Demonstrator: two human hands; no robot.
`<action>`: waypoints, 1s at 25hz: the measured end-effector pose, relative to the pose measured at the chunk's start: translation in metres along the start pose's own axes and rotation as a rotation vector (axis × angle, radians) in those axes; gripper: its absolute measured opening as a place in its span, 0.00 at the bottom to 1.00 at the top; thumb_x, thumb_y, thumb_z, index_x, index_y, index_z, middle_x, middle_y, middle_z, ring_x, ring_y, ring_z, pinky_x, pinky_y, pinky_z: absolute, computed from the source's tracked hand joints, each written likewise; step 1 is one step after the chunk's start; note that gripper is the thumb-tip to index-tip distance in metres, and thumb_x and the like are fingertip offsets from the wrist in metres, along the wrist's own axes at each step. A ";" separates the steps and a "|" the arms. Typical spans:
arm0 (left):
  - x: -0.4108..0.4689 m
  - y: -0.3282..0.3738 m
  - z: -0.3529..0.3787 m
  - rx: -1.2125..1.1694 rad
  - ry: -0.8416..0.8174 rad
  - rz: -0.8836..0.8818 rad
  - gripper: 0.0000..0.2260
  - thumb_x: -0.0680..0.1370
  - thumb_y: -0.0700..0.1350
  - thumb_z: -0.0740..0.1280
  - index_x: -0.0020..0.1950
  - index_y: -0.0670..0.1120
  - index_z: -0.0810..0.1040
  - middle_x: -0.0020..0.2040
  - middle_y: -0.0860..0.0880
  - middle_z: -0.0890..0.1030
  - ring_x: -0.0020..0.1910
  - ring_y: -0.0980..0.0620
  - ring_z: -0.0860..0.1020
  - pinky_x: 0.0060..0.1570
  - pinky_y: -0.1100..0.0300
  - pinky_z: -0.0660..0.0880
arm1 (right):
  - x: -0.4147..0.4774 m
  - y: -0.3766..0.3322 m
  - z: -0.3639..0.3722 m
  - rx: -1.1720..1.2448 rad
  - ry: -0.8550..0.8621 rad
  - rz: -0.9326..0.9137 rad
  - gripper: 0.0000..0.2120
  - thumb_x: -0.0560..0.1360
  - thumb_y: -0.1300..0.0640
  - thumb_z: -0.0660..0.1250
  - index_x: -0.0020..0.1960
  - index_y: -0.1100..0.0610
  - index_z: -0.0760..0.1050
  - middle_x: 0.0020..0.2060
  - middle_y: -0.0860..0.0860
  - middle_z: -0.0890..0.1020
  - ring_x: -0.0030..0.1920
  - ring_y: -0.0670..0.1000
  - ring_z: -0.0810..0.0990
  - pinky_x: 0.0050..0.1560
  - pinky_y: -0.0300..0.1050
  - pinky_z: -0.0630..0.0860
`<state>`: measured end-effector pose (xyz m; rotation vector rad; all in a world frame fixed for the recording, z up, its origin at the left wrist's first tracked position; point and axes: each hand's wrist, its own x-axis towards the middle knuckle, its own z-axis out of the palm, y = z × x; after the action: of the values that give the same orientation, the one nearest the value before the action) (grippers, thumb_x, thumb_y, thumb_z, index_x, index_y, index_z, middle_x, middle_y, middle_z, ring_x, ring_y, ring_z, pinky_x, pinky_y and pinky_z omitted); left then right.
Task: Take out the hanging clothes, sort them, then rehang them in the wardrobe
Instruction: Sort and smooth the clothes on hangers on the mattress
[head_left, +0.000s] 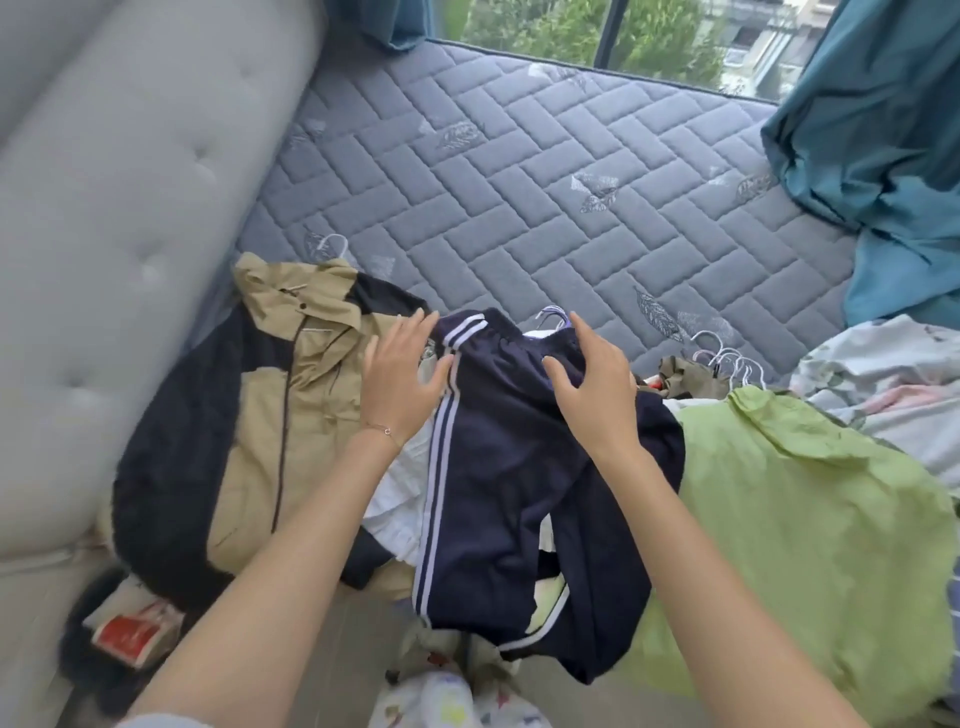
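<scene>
Navy track trousers (509, 499) with white side stripes lie on a heap of clothes at the near edge of a bare quilted mattress (519, 171). My left hand (402, 379) hovers with spread fingers at the waistband's left side. My right hand (592, 384) is over the waistband's right side, fingers bent and touching the cloth. A tan and black jacket (260, 431) on a white hanger lies to the left. A light green garment (810, 551) lies to the right. Several white hanger hooks (727, 358) stick up behind it.
A grey padded headboard (119, 218) runs along the left. Teal curtains (883, 156) hang at the right over the mattress, with a window behind. A floral bedsheet (883, 384) is bunched at the right edge. A red and white package (135, 629) lies on the floor at lower left.
</scene>
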<state>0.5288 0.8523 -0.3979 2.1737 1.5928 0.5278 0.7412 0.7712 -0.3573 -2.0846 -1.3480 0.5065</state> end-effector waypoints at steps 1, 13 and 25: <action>-0.014 0.001 -0.020 -0.001 0.010 -0.019 0.24 0.79 0.54 0.62 0.74 0.52 0.66 0.74 0.52 0.67 0.75 0.49 0.62 0.72 0.44 0.57 | -0.013 -0.017 -0.005 0.022 -0.015 -0.004 0.27 0.76 0.51 0.68 0.74 0.53 0.66 0.65 0.50 0.76 0.67 0.53 0.71 0.67 0.57 0.67; -0.082 -0.118 -0.172 -0.055 0.089 -0.149 0.26 0.79 0.59 0.56 0.76 0.51 0.63 0.76 0.53 0.65 0.77 0.49 0.58 0.74 0.44 0.54 | -0.091 -0.190 0.074 0.089 -0.097 -0.153 0.27 0.77 0.52 0.67 0.74 0.54 0.65 0.68 0.50 0.74 0.69 0.49 0.70 0.70 0.53 0.67; -0.021 -0.293 -0.220 -0.137 -0.073 -0.125 0.24 0.81 0.55 0.60 0.76 0.52 0.62 0.76 0.52 0.63 0.77 0.51 0.57 0.73 0.42 0.56 | -0.073 -0.283 0.204 0.032 -0.055 0.058 0.28 0.78 0.51 0.66 0.75 0.52 0.63 0.69 0.49 0.72 0.70 0.49 0.68 0.71 0.54 0.65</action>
<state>0.1729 0.9333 -0.3643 1.9571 1.5921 0.4989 0.3948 0.8477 -0.3220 -2.1033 -1.3047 0.6098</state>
